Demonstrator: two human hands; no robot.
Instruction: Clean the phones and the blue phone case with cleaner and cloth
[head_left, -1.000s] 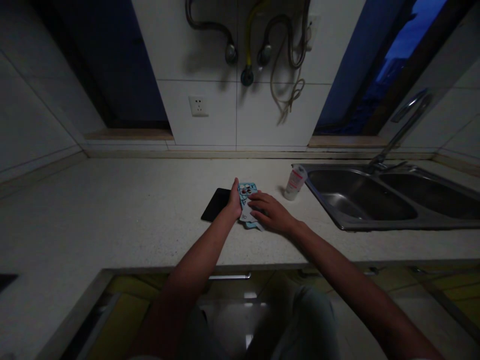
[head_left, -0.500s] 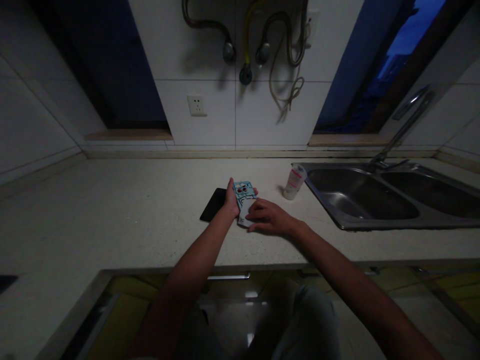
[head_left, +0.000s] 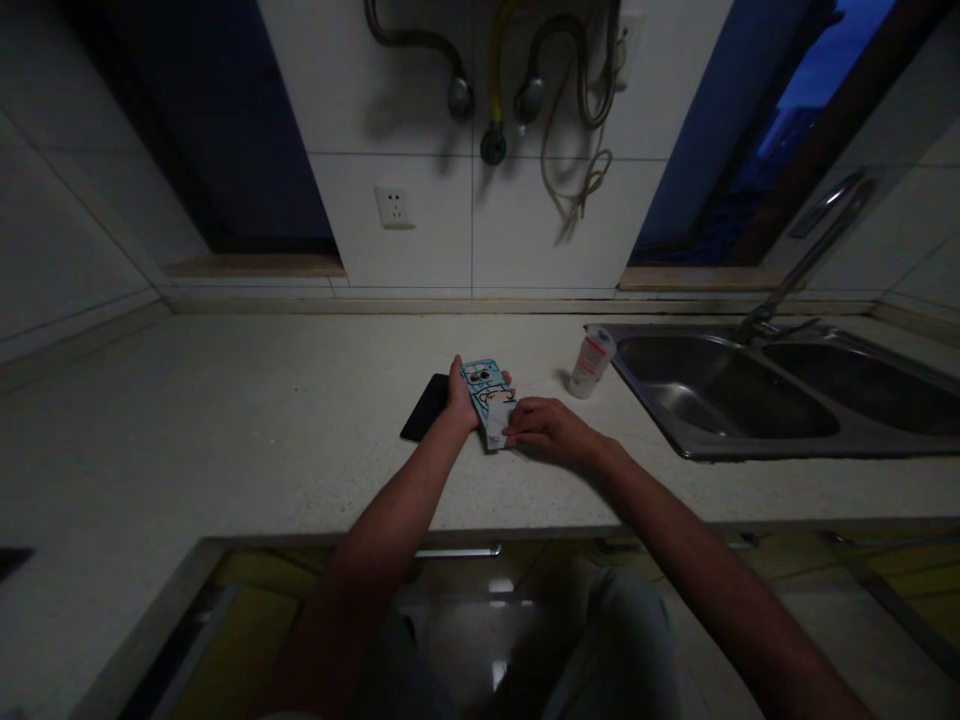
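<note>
My left hand point(head_left: 460, 400) is wrapped round the left side of a light-blue phone case point(head_left: 474, 376) with a cartoon print and round spots near its top. Whether a phone sits inside it I cannot tell. My right hand point(head_left: 551, 428) pinches the right edge of a thin grey-white piece point(head_left: 496, 424), which covers the case's lower end and has a small mark at its bottom corner. Its material is unclear. Beside my left wrist a flat black slab point(head_left: 424, 408), partly hidden by that hand, lies on the counter.
A clear plastic cup point(head_left: 591, 362) with red print stands on the pale counter point(head_left: 315, 430), to the left of a double steel sink point(head_left: 720, 390) with a tall faucet point(head_left: 817, 240). Hoses point(head_left: 559, 40) and a socket point(head_left: 393, 207) are on the tiled wall. Drawer handles line the front below.
The grey-white piece has shifted slightly right and turned more upright, uncovering more of the print. My right fingers have drawn back to its edge. The case has tilted a little left.
</note>
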